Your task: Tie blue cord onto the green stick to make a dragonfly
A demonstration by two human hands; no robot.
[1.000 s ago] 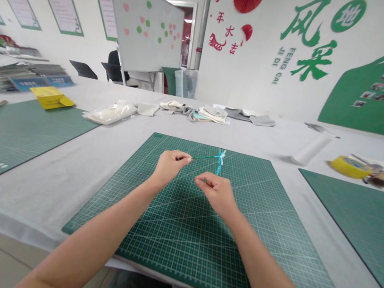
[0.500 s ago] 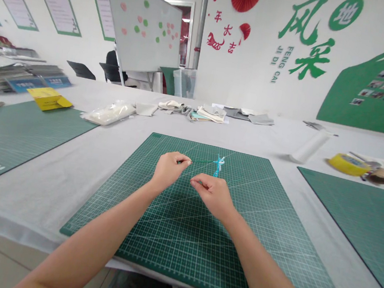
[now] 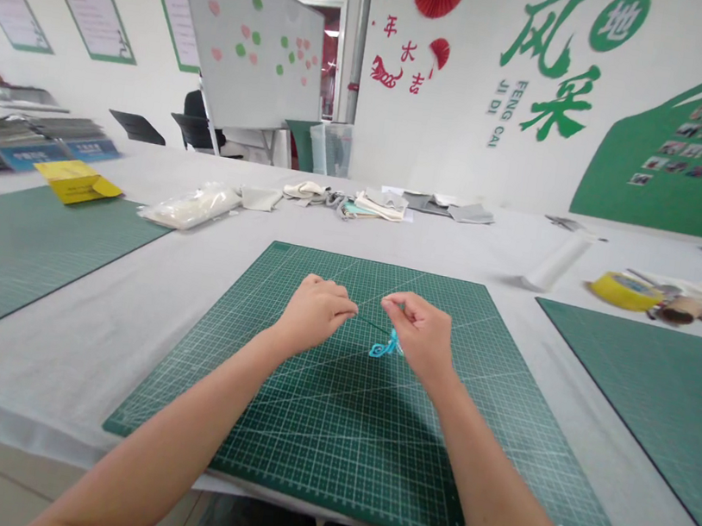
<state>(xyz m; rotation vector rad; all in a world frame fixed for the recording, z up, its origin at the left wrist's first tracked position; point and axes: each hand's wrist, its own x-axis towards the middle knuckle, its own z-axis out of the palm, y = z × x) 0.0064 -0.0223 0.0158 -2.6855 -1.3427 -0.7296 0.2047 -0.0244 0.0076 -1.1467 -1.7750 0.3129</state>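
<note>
The cutting mat [image 3: 326,442] at the centre of the frame is a flat green sheet printed with a fine white grid, lying on a table covered in pale, slightly creased cloth [image 3: 84,304]. Above the mat, just right of the frame's centre, is a small bright-blue looped piece [image 3: 383,349], joined to a thin, straight dark-green stem [image 3: 373,325]; its right side is partly hidden behind the fingers. Soft white and grey fabric scraps [image 3: 380,205] lie crumpled in the upper middle. At right are a glossy yellow ring-shaped roll [image 3: 626,291] and, beside it, a brown hollow tube [image 3: 682,310]. A clear plastic bag [image 3: 193,204], left of centre, contains whitish material of indistinct form. A translucent bin [image 3: 335,149] stands beyond the table, upper middle; its contents cannot be made out. The left hand [image 3: 317,315] pinches the stem's near end between thumb and fingers. The right hand [image 3: 421,329] has thumb and forefinger pressed together at the tips, close by the blue piece; whether anything thin lies between them cannot be told.
</note>
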